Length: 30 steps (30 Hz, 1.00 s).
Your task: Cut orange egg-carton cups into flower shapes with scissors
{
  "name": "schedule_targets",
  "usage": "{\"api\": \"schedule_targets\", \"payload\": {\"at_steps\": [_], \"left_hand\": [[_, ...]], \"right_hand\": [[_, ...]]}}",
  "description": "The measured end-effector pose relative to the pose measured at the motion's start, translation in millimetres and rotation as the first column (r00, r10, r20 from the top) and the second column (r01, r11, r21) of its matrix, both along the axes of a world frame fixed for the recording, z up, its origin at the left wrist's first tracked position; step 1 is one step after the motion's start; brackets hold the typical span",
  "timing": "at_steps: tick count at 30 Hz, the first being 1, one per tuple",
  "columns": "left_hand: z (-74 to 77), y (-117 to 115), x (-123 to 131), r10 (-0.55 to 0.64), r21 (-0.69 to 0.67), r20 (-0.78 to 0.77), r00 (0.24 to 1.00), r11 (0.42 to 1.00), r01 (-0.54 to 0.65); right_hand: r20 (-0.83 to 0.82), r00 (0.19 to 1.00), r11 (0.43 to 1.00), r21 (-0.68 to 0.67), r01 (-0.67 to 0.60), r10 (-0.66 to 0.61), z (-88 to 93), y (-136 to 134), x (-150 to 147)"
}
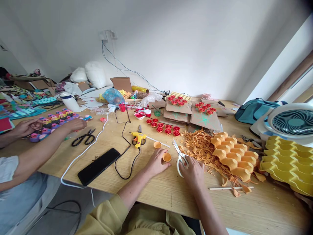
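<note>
Near the table's front edge, my left hand (157, 163) has its fingers curled round a small orange cup (167, 157). A second orange cup (157, 145) sits just beyond it. My right hand (194, 171) grips the handles of white-handled scissors (180, 156), whose blades point away and to the left, slightly apart. Beyond the blades lies a heap of orange scraps (198, 147), beside an orange egg tray (234, 153). Several red paper flowers (168, 129) stand behind the cups. A yellow glue gun (139, 139) lies left of the cups.
A black phone (99, 166), black scissors (84, 138) and a white cable (83, 153) lie left. Another person's hands (75, 124) are at the far left, by colourful pieces. At right are a yellow egg tray (287, 163) and a fan (293, 122). Cardboard (204, 119) stands behind.
</note>
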State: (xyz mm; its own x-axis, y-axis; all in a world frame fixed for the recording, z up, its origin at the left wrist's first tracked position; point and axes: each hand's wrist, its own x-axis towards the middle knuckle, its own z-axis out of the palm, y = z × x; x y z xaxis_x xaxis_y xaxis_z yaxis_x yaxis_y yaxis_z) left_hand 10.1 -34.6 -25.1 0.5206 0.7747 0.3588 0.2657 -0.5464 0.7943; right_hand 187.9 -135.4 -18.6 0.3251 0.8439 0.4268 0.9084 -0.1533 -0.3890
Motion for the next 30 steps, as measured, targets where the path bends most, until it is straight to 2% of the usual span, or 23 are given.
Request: {"api": "schedule_targets", "payload": {"at_steps": [13, 21, 30], "left_hand": [[-0.3, 3.1, 2.9, 0.069, -0.066, -0.004, 0.998, 0.995, -0.069], [3.0, 2.1, 2.8, 0.060, -0.039, -0.044, 0.997, 0.997, -0.062], [-2.6, 3.1, 5.2, 0.087, 0.007, -0.081, 0.993, 0.996, -0.087]], "right_hand": [[-0.012, 1.000, 1.000, -0.004, -0.009, 0.009, 0.6, 0.2, -2.0], [-0.015, 1.000, 1.000, 0.000, -0.024, 0.024, 1.8, 0.5, -3.2], [-0.021, 0.999, 0.999, 0.003, -0.038, 0.038, 2.8, 0.5, -3.9]]}}
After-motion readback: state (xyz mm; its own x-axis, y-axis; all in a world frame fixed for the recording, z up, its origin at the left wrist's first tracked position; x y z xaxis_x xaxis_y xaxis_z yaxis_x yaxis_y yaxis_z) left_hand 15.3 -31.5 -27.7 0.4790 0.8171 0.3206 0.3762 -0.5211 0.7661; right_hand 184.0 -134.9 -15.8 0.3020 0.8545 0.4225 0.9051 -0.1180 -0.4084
